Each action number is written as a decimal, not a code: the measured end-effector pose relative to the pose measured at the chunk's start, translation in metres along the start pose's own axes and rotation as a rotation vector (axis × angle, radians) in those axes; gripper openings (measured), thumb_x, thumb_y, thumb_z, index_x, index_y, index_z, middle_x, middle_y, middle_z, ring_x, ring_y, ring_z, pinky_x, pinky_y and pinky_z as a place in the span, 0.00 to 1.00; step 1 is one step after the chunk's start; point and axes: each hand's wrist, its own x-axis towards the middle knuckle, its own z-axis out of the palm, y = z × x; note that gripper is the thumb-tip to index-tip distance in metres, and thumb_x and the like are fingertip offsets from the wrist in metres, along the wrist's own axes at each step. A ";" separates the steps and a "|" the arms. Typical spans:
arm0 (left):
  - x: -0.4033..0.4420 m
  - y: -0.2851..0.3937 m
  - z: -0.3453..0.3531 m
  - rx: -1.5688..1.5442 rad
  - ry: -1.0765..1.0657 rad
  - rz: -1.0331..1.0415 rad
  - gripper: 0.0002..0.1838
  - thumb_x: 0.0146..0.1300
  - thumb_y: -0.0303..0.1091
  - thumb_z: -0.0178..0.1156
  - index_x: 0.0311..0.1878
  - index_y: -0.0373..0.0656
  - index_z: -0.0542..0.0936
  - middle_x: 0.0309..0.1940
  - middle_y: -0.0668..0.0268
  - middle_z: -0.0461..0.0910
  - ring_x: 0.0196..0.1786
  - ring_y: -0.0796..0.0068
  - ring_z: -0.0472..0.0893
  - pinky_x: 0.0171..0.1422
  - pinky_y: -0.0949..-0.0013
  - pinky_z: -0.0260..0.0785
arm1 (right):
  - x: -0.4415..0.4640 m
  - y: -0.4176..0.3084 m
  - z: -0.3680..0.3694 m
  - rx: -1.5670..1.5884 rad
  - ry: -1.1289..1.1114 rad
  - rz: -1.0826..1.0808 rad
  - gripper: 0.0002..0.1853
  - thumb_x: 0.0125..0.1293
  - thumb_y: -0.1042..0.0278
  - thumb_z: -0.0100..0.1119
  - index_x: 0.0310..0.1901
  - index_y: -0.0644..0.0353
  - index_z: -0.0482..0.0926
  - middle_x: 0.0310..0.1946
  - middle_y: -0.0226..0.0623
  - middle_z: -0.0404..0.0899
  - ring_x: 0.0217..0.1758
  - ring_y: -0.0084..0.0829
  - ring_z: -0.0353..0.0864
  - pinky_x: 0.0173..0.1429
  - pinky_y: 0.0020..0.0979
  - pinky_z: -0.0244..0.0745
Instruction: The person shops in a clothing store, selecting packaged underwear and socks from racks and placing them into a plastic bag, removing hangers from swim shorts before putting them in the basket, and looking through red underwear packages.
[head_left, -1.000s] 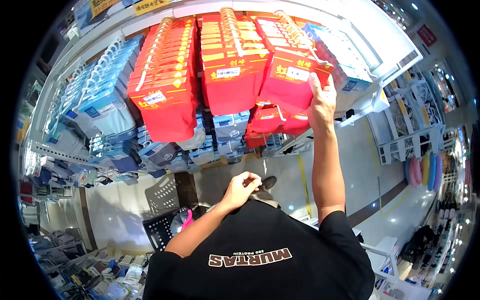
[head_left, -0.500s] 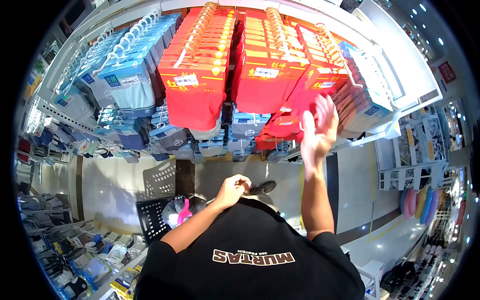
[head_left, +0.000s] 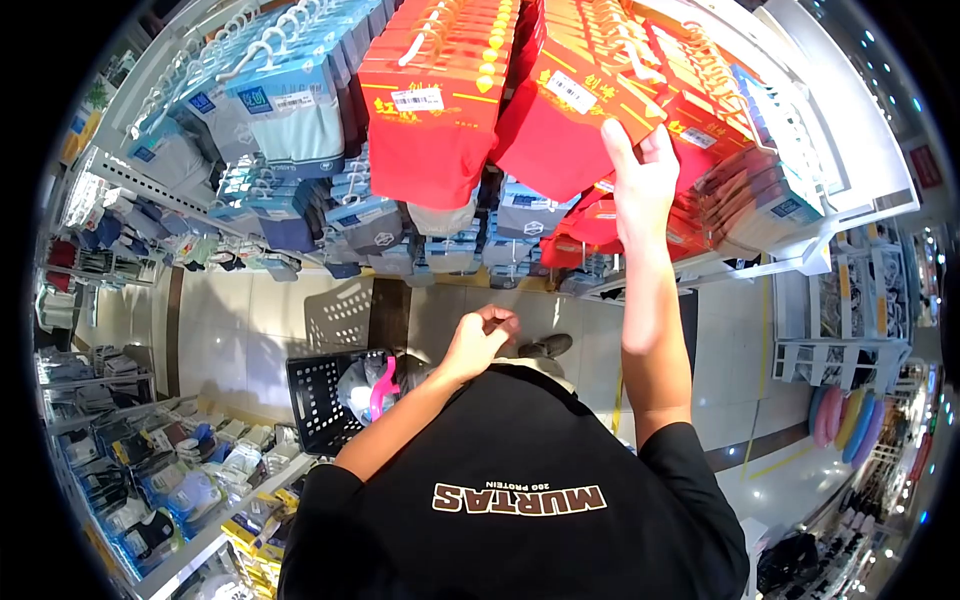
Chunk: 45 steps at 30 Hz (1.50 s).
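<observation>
My right hand (head_left: 643,185) is closed on the lower right corner of a red clothing pack (head_left: 570,120), thumb on its front, fingers partly hidden. This pack has a red-and-gold card with a barcode label, red cloth below, and hangs tilted at the front of its hook row. Beside it hang another row of red packs (head_left: 425,140) on the left and a third red row (head_left: 700,120) on the right. My left hand (head_left: 480,343) is held low before my body, fingers curled, with nothing visible in it.
A black basket (head_left: 308,405) with a pink-handled item (head_left: 383,385) stands by my left forearm. Blue-carded packs (head_left: 290,110) hang left of the red rows, with more on lower hooks. A white rack edge (head_left: 860,215) juts out at right. Sock bins (head_left: 180,480) lie at lower left.
My right hand has moved up from open beside the red packs and taken hold of the middle front pack, which now tilts. The view has shifted, and my left hand stays low and curled.
</observation>
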 end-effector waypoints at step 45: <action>0.009 0.083 0.054 -0.257 -0.303 0.305 0.06 0.70 0.23 0.61 0.45 0.31 0.80 0.38 0.69 0.82 0.43 0.83 0.78 0.50 0.75 0.71 | -0.153 0.039 -0.045 0.697 -0.021 0.911 0.24 0.79 0.50 0.45 0.63 0.61 0.72 0.51 0.40 0.79 0.51 0.30 0.81 0.59 0.35 0.77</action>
